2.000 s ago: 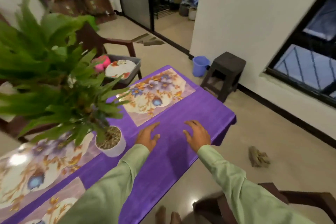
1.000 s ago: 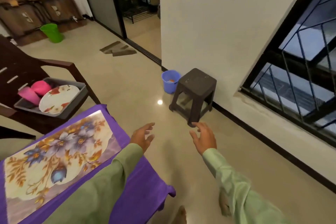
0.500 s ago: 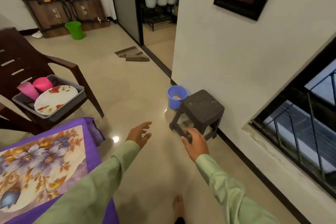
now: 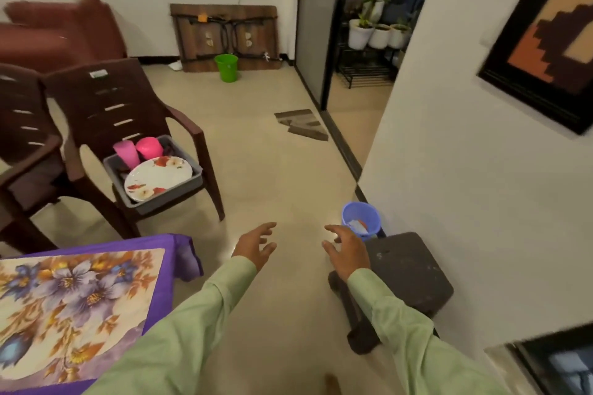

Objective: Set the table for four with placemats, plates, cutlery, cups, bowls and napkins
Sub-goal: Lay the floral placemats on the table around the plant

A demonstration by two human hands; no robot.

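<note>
Left hand: over the floor just past the table corner, fingers spread, holding nothing.
Right hand: over the stool's near edge, fingers apart, holding nothing.
Table edge: the purple cloth hangs off the corner; the floral placemat lies set in from the edge.
Plate: tilted in the grey tub on the chair seat, with pink cups behind it.
Passage: the floor lane runs between the chair leg and the blue bucket at the wall corner.
Writing: the sticker on the chair back is too small to read.
</note>
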